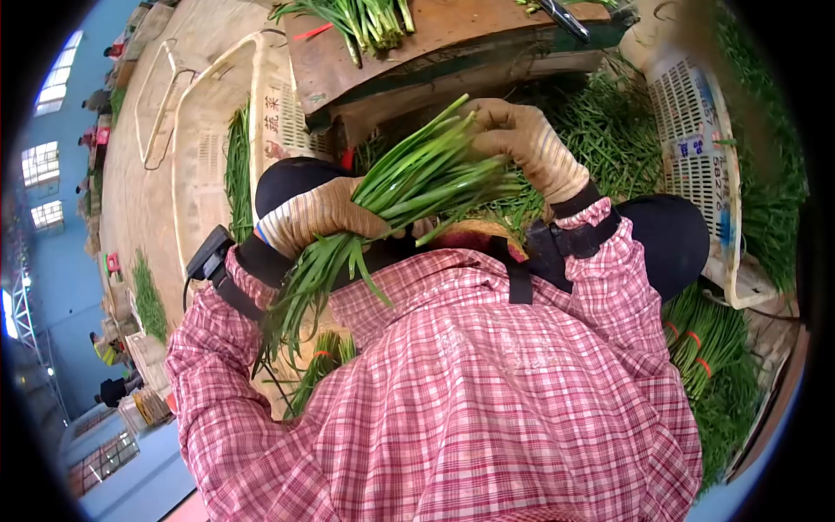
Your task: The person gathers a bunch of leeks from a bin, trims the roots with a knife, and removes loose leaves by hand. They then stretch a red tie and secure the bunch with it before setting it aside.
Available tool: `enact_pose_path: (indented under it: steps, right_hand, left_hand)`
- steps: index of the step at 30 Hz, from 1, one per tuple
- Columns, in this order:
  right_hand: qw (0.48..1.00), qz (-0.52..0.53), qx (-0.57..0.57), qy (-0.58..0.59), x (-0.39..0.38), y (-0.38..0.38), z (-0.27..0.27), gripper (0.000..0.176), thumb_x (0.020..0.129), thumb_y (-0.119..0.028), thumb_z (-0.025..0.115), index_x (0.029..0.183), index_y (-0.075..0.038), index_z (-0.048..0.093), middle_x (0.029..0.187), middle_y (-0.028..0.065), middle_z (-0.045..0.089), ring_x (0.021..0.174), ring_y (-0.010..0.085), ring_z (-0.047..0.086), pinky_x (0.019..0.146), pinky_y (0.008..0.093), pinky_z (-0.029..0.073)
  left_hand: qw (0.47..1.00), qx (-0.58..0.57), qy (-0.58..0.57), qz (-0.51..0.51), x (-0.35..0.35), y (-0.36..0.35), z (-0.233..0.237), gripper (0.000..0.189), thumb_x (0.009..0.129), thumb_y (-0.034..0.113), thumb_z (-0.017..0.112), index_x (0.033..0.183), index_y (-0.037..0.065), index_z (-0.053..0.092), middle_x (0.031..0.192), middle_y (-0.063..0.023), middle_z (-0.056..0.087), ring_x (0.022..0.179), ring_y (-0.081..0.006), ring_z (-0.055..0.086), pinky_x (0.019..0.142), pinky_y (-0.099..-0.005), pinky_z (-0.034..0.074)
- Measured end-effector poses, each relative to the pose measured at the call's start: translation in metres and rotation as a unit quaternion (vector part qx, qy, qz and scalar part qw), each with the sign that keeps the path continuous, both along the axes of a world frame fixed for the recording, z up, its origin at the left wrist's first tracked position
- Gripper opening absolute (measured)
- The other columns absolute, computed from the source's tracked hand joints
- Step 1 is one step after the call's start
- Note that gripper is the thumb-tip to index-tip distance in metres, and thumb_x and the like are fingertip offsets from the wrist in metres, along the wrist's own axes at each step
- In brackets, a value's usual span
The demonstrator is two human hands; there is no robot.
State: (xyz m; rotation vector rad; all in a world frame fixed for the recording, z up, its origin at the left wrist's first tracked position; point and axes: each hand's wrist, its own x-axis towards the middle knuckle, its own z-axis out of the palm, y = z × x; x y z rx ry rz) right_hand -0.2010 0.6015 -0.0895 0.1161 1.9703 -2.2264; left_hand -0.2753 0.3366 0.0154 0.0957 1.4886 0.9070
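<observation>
Both our gloved hands are closed on one bunch of chives, held in the air above our lap. The left hand wraps around the middle of the bunch, with leaf ends drooping below it, and the right hand curls over the upper end. We judge the bunch light, limp and easily bruised, with smooth leaves likely to slide apart, so the firmest hold is around the gathered middle rather than the floppy tips. Ahead stands a worn wooden board with more greens lying on it. Loose chives heap below it, beside a white plastic crate. Banded bundles lie to our right. A concrete floor runs off to the left through a blue-walled hall, where other people work well apart from us.
</observation>
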Motion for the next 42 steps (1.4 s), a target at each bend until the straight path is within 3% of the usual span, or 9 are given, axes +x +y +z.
enact_pose_path:
  steps: [4, 9, 11, 13, 17, 21, 25, 32, 42]
  right_hand:
    - [0.922, -0.275, 0.194, 0.189, 0.014, 0.010, 0.015, 0.024, 0.076, 0.004, 0.062, 0.097, -0.006, 0.068, 0.118, 0.0097, 0.056, 0.100, 0.0224, 0.060, 0.093, 0.0329, 0.051]
    - [0.742, -0.128, 0.487, 0.442, 0.025, -0.013, 0.019, 0.029, 0.068, -0.018, 0.075, 0.094, -0.026, 0.063, 0.124, 0.0026, 0.055, 0.120, 0.0256, 0.050, 0.101, 0.0437, 0.039]
    - [0.790, -0.140, 0.429, 0.415, 0.021, -0.011, 0.015, 0.025, 0.073, -0.016, 0.075, 0.095, -0.020, 0.063, 0.120, 0.0048, 0.060, 0.114, 0.0241, 0.055, 0.094, 0.0415, 0.045]
    - [0.966, -0.228, 0.008, 0.126, 0.030, -0.005, 0.026, 0.019, 0.079, -0.011, 0.072, 0.094, -0.013, 0.062, 0.106, 0.0081, 0.065, 0.103, 0.0232, 0.061, 0.084, 0.0378, 0.051]
    - [0.748, -0.316, 0.570, 0.123, 0.030, 0.062, 0.015, 0.025, 0.075, -0.009, 0.074, 0.098, -0.006, 0.065, 0.095, 0.0110, 0.066, 0.097, 0.0285, 0.062, 0.085, 0.0396, 0.051]
    - [0.867, -0.243, 0.379, 0.213, 0.024, 0.018, 0.030, 0.018, 0.076, -0.026, 0.072, 0.084, -0.010, 0.073, 0.117, 0.0128, 0.060, 0.111, 0.0338, 0.055, 0.096, 0.0443, 0.044]
    - [0.815, -0.198, 0.526, 0.142, 0.016, 0.001, 0.020, 0.032, 0.073, -0.033, 0.073, 0.099, -0.014, 0.073, 0.130, 0.0119, 0.054, 0.127, 0.0324, 0.042, 0.109, 0.0467, 0.027]
    - [0.972, -0.143, 0.184, -0.014, 0.010, -0.003, -0.002, 0.046, 0.068, -0.014, 0.073, 0.109, -0.001, 0.057, 0.092, 0.0165, 0.063, 0.077, 0.0235, 0.063, 0.071, 0.0337, 0.051]
    - [0.858, -0.192, 0.475, 0.021, 0.006, -0.005, -0.005, 0.023, 0.074, -0.018, 0.068, 0.095, -0.011, 0.065, 0.080, 0.0166, 0.068, 0.080, 0.0359, 0.065, 0.075, 0.0419, 0.052]
  left_hand:
    - [0.995, 0.053, -0.044, 0.071, 0.004, 0.006, 0.003, 0.030, 0.083, 0.013, 0.071, 0.109, 0.001, 0.063, 0.092, -0.0052, 0.068, 0.058, -0.0055, 0.057, 0.051, -0.0175, 0.047]
    - [0.984, 0.099, -0.080, 0.127, 0.006, -0.004, -0.009, 0.026, 0.088, 0.013, 0.064, 0.110, -0.001, 0.061, 0.095, -0.0103, 0.067, 0.054, -0.0070, 0.057, 0.047, -0.0178, 0.048]
    - [0.981, 0.110, -0.094, 0.133, 0.009, -0.001, -0.004, 0.029, 0.088, 0.014, 0.065, 0.112, -0.001, 0.059, 0.095, -0.0108, 0.067, 0.054, -0.0068, 0.056, 0.045, -0.0169, 0.047]
    - [0.978, 0.102, -0.102, 0.149, 0.008, -0.008, -0.008, 0.029, 0.088, 0.013, 0.064, 0.113, -0.001, 0.059, 0.095, -0.0114, 0.067, 0.054, -0.0070, 0.055, 0.046, -0.0172, 0.047]
    - [0.977, 0.087, -0.111, 0.162, 0.010, -0.013, -0.007, 0.032, 0.085, 0.015, 0.068, 0.112, -0.001, 0.060, 0.095, -0.0108, 0.068, 0.054, -0.0077, 0.055, 0.048, -0.0179, 0.046]
    - [0.990, 0.051, -0.033, 0.125, 0.016, 0.003, -0.001, 0.030, 0.082, 0.014, 0.071, 0.108, 0.000, 0.064, 0.091, -0.0096, 0.070, 0.056, -0.0076, 0.057, 0.049, -0.0183, 0.046]
    - [0.991, 0.051, 0.058, 0.108, 0.025, 0.012, 0.001, 0.032, 0.081, 0.014, 0.073, 0.107, -0.002, 0.065, 0.090, -0.0092, 0.071, 0.058, -0.0075, 0.058, 0.052, -0.0192, 0.047]
    - [0.990, 0.033, 0.115, 0.070, 0.027, 0.005, -0.009, 0.029, 0.078, 0.006, 0.073, 0.106, -0.001, 0.067, 0.091, -0.0062, 0.071, 0.064, -0.0060, 0.058, 0.058, -0.0195, 0.047]
    - [0.993, 0.038, 0.111, 0.031, 0.024, 0.014, 0.007, 0.029, 0.078, 0.007, 0.071, 0.105, -0.001, 0.068, 0.091, -0.0052, 0.071, 0.063, -0.0054, 0.057, 0.055, -0.0195, 0.046]
